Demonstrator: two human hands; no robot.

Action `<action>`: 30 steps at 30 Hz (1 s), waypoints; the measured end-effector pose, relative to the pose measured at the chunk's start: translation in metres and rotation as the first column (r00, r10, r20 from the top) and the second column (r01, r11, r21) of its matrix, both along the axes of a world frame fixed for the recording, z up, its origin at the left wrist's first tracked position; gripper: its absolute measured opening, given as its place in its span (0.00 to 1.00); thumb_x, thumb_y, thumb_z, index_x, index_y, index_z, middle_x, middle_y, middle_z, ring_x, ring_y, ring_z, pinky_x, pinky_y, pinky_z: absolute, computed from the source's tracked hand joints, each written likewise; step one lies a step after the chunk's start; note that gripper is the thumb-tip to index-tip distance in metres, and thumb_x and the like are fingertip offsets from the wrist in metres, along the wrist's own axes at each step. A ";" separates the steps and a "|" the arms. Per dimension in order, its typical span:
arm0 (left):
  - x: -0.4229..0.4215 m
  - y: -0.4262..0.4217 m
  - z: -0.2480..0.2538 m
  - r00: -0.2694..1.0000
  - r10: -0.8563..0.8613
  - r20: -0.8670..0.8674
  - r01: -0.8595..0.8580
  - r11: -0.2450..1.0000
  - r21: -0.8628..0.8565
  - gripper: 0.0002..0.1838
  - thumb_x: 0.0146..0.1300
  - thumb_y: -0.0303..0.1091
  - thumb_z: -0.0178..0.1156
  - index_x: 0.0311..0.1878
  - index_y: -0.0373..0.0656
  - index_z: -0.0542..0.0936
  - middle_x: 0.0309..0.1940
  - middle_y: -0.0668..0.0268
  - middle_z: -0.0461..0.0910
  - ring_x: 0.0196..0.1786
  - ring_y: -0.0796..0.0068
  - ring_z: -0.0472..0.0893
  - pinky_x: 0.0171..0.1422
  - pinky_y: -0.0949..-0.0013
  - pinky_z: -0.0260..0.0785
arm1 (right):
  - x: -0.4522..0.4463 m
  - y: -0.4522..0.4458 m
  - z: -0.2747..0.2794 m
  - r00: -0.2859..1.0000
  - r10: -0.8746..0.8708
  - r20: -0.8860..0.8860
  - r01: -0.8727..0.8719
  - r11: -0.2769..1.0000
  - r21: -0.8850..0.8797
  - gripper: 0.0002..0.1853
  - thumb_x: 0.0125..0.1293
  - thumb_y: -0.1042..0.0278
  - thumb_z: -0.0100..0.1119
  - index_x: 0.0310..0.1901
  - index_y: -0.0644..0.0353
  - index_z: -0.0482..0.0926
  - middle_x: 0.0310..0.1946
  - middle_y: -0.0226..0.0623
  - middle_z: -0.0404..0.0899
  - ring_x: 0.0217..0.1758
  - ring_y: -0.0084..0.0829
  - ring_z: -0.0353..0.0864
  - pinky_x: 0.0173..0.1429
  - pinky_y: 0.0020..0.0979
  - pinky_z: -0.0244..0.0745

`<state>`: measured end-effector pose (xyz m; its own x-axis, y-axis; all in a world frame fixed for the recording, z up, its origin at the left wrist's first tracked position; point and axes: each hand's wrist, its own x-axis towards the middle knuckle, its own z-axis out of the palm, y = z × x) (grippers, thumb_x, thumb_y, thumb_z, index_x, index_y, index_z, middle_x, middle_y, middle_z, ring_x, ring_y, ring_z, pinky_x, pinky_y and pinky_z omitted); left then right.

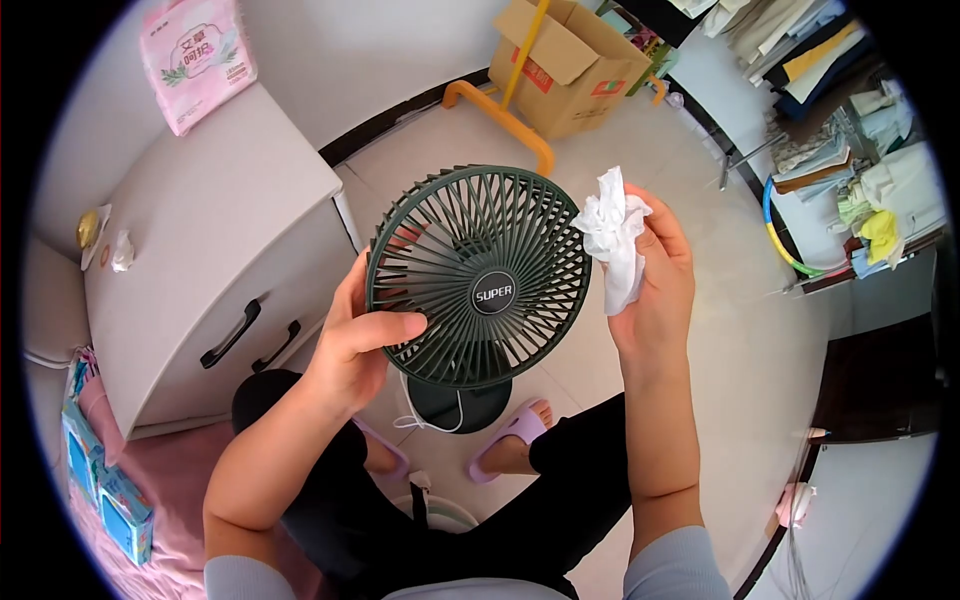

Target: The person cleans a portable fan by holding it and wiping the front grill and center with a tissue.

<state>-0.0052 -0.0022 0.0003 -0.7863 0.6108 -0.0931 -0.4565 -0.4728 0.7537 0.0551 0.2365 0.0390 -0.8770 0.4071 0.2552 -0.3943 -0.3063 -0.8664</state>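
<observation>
A dark green desk fan (pixel 530 235) with a round slatted grille and a "SUPER" badge faces me at the middle of the view. My left hand (pixel 355 335) grips the grille's left rim, its thumb across the front slats. Below the grille shows the fan's dark round base, with a white cord (pixel 430 424) looped by it. Just right of the fan, my right hand (pixel 655 265) pinches a crumpled white tissue (pixel 613 235), whose edge is close to the grille's rim. I cannot tell whether the tissue touches the fan.
On the left stands a pale cabinet (pixel 215 230) with black handles, bearing a pink package (pixel 197 60) and a small crumpled tissue (pixel 122 251). A cardboard box (pixel 565 75) and an orange stand foot (pixel 500 120) are ahead. Folded clothes (pixel 825 165) fill shelves at right. A bin (pixel 450 513) sits between my feet.
</observation>
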 end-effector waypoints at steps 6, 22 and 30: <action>-0.001 -0.001 0.000 1.000 0.012 -0.004 -0.012 1.000 0.007 0.39 0.46 0.22 0.61 0.67 0.37 0.65 0.55 0.60 0.77 0.59 0.67 0.76 0.67 0.65 0.63 | -0.002 0.001 -0.001 0.999 0.035 0.017 -0.033 0.997 -0.069 0.14 0.69 0.76 0.53 0.54 0.70 0.77 0.47 0.40 0.82 0.47 0.26 0.82 0.52 0.26 0.77; 0.000 0.000 0.001 1.000 0.024 0.012 -0.024 1.000 -0.006 0.40 0.45 0.23 0.62 0.68 0.38 0.64 0.57 0.60 0.76 0.61 0.67 0.74 0.69 0.65 0.60 | -0.011 -0.026 -0.017 0.789 -0.295 -0.540 0.581 0.069 0.811 0.14 0.55 0.81 0.66 0.45 0.63 0.84 0.45 0.36 0.79 0.41 0.36 0.76 0.44 0.32 0.73; 0.000 -0.004 0.004 0.996 0.084 0.036 -0.080 0.992 -0.094 0.40 0.46 0.24 0.62 0.68 0.37 0.65 0.58 0.60 0.75 0.62 0.65 0.74 0.70 0.63 0.61 | -0.005 -0.048 -0.029 0.876 -0.212 -0.433 0.451 0.042 0.892 0.20 0.53 0.81 0.67 0.51 0.67 0.80 0.47 0.43 0.77 0.46 0.43 0.78 0.47 0.36 0.75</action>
<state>-0.0050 -0.0066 0.0045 -0.8279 0.5317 -0.1783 -0.4495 -0.4390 0.7780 0.0506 0.1890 0.0103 -0.6286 -0.0463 0.7763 -0.3359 0.9165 -0.2173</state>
